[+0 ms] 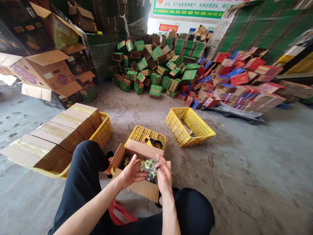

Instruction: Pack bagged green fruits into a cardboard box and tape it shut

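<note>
My right hand [163, 173] pinches the edge of a clear plastic bag [148, 165] with yellow-green, black-spotted contents, whose kind I cannot make out. At the bag's left side is my left hand [130, 172], its fingers stretched out and apart, close to or touching the plastic. Both hands are over an open cardboard box [144, 190] between my knees. More spotted items [125, 161] show inside the box, partly hidden by my left hand. Just behind it, a tape dispenser [154, 142] lies on an upturned yellow crate [140, 133].
Taped cardboard boxes [65, 120] fill a yellow crate [104, 132] on my left. Another yellow crate [193, 138] stands ahead to the right. Piles of green boxes [155, 90] and red boxes [239, 79] lie farther back. Opened cartons [50, 73] stack at left. A red stool [122, 212] shows below me.
</note>
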A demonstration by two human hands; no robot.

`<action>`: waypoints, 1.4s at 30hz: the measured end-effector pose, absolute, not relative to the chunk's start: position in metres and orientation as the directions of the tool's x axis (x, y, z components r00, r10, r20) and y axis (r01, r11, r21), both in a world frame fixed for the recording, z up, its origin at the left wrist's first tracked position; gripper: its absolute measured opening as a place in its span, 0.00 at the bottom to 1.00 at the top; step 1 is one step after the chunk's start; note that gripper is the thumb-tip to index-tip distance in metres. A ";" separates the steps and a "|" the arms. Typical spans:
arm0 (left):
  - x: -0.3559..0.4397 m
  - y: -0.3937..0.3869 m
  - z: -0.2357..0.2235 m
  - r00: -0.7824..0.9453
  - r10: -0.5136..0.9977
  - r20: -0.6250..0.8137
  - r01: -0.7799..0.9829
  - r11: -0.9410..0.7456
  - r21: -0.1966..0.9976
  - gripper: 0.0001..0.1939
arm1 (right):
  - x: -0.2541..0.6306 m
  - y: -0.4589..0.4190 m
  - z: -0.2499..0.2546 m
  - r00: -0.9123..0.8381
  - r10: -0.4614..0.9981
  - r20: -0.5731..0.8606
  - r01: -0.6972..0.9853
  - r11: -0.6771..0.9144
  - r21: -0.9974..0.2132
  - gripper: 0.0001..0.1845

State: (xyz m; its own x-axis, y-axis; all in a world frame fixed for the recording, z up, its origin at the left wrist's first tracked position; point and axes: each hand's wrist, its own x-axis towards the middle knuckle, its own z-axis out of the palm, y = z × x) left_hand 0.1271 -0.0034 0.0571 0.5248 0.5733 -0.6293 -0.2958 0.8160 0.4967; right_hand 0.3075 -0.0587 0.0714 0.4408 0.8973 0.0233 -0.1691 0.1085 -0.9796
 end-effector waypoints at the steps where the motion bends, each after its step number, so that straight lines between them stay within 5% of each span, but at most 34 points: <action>1: 0.129 -0.003 0.058 0.527 0.596 -0.606 -0.325 0.800 0.504 0.45 | 0.306 -0.060 0.074 0.410 0.911 0.030 -0.164 0.107 -0.981 0.07; 7: 0.125 0.003 0.053 0.486 0.692 -0.534 -0.427 0.721 0.546 0.29 | 0.303 -0.065 0.083 0.291 0.957 0.015 -0.125 0.054 -0.991 0.11; 14: 0.120 0.007 0.056 0.449 0.781 -0.433 -0.507 0.622 0.597 0.32 | 0.308 -0.061 0.083 0.300 0.943 -0.143 -0.421 -0.003 -0.907 0.16; 20: 0.121 0.004 0.062 0.422 0.840 -0.343 -0.467 0.525 0.711 0.26 | 0.305 -0.060 0.082 0.300 0.939 -0.170 -0.307 -0.074 -0.949 0.30; 33: 0.121 0.005 0.063 0.408 0.856 -0.317 -0.434 0.487 0.758 0.23 | 0.303 -0.057 0.067 0.337 0.921 -0.195 -0.261 -0.108 -0.959 0.18; 42: 0.117 0.006 0.067 0.406 0.855 -0.323 -0.444 0.493 0.748 0.24 | 0.303 -0.057 0.074 0.298 0.935 -0.192 -0.279 -0.107 -0.954 0.22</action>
State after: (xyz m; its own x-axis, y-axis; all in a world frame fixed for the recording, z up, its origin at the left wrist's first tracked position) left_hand 0.1172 0.0058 0.0671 0.4060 0.8551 -0.3225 -0.4442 0.4930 0.7480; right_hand 0.3031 -0.0575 0.0744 0.2976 0.9351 -0.1924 -0.2791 -0.1075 -0.9542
